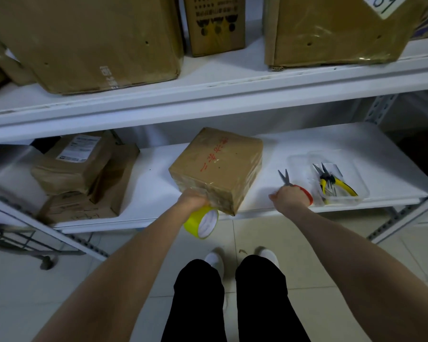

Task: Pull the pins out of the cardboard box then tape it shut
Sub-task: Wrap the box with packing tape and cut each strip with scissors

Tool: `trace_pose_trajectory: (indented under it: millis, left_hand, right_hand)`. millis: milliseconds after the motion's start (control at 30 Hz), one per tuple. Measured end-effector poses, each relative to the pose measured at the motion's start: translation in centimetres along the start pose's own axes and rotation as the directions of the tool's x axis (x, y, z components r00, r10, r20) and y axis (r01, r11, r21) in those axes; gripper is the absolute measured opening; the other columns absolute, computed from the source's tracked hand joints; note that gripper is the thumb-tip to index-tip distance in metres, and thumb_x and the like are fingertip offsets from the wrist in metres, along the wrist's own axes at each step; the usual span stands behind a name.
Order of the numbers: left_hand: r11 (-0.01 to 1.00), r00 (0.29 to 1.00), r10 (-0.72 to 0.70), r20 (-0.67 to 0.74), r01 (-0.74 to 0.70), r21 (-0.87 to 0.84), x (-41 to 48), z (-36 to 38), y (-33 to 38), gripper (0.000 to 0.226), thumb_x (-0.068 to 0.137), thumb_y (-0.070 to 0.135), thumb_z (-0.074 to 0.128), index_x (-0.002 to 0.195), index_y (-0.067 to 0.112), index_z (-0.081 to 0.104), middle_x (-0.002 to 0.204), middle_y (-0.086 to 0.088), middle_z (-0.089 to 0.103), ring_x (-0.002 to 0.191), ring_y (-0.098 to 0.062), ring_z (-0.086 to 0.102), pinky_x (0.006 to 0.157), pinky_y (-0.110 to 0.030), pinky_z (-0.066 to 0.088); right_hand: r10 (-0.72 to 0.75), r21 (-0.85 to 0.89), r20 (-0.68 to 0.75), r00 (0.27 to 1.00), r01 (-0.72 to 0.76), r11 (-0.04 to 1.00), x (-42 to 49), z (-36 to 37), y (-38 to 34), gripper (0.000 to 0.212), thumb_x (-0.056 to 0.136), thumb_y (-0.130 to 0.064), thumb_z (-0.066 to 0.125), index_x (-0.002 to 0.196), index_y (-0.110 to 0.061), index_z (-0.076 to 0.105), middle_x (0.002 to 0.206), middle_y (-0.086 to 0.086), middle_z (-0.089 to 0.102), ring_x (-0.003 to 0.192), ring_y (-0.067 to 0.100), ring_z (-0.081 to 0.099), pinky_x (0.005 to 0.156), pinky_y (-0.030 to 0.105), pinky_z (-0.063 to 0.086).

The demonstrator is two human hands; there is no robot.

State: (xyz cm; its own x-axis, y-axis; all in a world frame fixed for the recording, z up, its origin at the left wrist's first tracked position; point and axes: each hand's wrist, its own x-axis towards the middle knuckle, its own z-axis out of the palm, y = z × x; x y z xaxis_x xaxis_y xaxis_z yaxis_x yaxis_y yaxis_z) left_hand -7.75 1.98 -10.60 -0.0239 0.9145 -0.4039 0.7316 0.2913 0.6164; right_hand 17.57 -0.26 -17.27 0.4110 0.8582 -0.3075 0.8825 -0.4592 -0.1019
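The cardboard box [215,166], wrapped in clear tape, sits on the lower shelf [156,186] near its front edge. The left hand [192,199] grips a yellow tape roll [203,222] against the box's near corner. To the right, the right hand [290,197] holds red-handled scissors [286,178], blades pointing far. Just beside them, a clear tray [304,161] holds yellow pliers [341,186].

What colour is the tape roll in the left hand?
Bright yellow tape roll, white inner core; head view.
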Motion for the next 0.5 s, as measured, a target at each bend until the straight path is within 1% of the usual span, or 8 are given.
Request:
trace_pose_trajectory:
  millis: [33,67,133,200,267,300,400,500]
  left_hand:
    - [1.000,1.000,-0.001,0.002,0.001,0.007,0.1,0.0,-0.1,0.026,0.088,0.009,0.060,0.112,0.000,0.063,0.123,-0.015,0.061,0.118,-0.027,0.055,0.087,-0.029,0.042]
    - [1.000,1.000,-0.001,0.004,0.001,0.014,0.2,0.0,-0.1,0.026,0.088,0.008,0.059,0.113,-0.001,0.063,0.124,-0.016,0.061,0.119,-0.028,0.055,0.091,-0.031,0.043]
    - [1.000,1.000,-0.007,0.018,0.006,0.026,0.5,0.0,-0.3,0.026,0.088,0.009,0.059,0.113,0.001,0.064,0.122,-0.015,0.061,0.118,-0.027,0.055,0.096,-0.032,0.043]
    - [0.999,0.999,-0.033,0.034,0.033,0.012,1.0,0.1,-0.8,0.020,0.086,0.009,0.062,0.105,0.005,0.065,0.112,-0.013,0.063,0.106,-0.025,0.058,0.093,-0.032,0.045]
    - [0.999,0.997,-0.052,0.050,0.052,-0.003,1.3,0.2,-1.0,0.011,0.084,0.009,0.063,0.095,0.008,0.063,0.101,-0.009,0.062,0.094,-0.021,0.056,0.087,-0.031,0.046]
    - [0.998,0.997,-0.055,0.056,0.056,-0.012,1.3,0.3,-1.0,0.009,0.084,0.009,0.064,0.093,0.009,0.062,0.099,-0.007,0.060,0.092,-0.020,0.055,0.085,-0.030,0.045]
    - [0.998,0.997,-0.047,0.061,0.049,-0.027,1.3,0.1,-0.9,0.013,0.085,0.010,0.064,0.098,0.010,0.065,0.099,-0.004,0.059,0.093,-0.018,0.053,0.082,-0.026,0.042]
    - [0.997,0.997,-0.048,0.058,0.051,-0.057,1.4,-0.1,-1.1,0.015,0.085,0.012,0.065,0.099,0.012,0.068,0.101,-0.003,0.061,0.095,-0.017,0.054,0.084,-0.025,0.042]
  right_hand:
    - [0.024,0.006,0.001,1.000,-0.024,1.000,0.1,0.0,-0.1,0.045,0.087,-0.041,0.048,0.113,-0.009,0.064,0.103,0.008,0.064,0.090,0.024,0.060,0.067,0.029,0.047]
    - [0.045,0.008,-0.006,0.999,-0.045,0.999,0.1,0.0,-0.2,0.048,0.084,-0.040,0.053,0.118,-0.007,0.061,0.104,0.009,0.061,0.093,0.024,0.059,0.069,0.030,0.049]
    - [0.084,0.044,-0.030,0.996,-0.082,0.996,0.2,0.1,-0.6,0.062,0.083,-0.036,0.059,0.131,0.000,0.046,0.117,0.014,0.051,0.109,0.026,0.053,0.082,0.034,0.050]
    - [0.083,0.090,-0.055,0.995,-0.078,0.993,0.3,0.1,-0.9,0.063,0.086,-0.031,0.055,0.137,0.002,0.038,0.123,0.016,0.046,0.116,0.028,0.049,0.088,0.039,0.049]
    - [0.095,0.124,-0.072,0.993,-0.086,0.989,0.3,0.0,-0.9,0.059,0.090,-0.034,0.046,0.136,0.002,0.039,0.122,0.016,0.047,0.114,0.029,0.050,0.086,0.040,0.047]
    - [0.103,0.136,-0.073,0.992,-0.093,0.986,0.4,0.0,-0.9,0.058,0.091,-0.036,0.044,0.134,0.002,0.041,0.121,0.016,0.049,0.112,0.029,0.051,0.085,0.040,0.047]
    - [0.143,0.150,-0.049,0.988,-0.134,0.979,0.6,0.3,-0.9,0.056,0.094,-0.037,0.044,0.132,0.004,0.043,0.121,0.017,0.052,0.112,0.028,0.053,0.089,0.037,0.048]
    - [0.190,0.176,-0.079,0.979,-0.174,0.969,0.3,0.2,-1.1,0.049,0.099,-0.027,0.038,0.134,0.008,0.038,0.126,0.019,0.047,0.116,0.029,0.049,0.090,0.035,0.045]
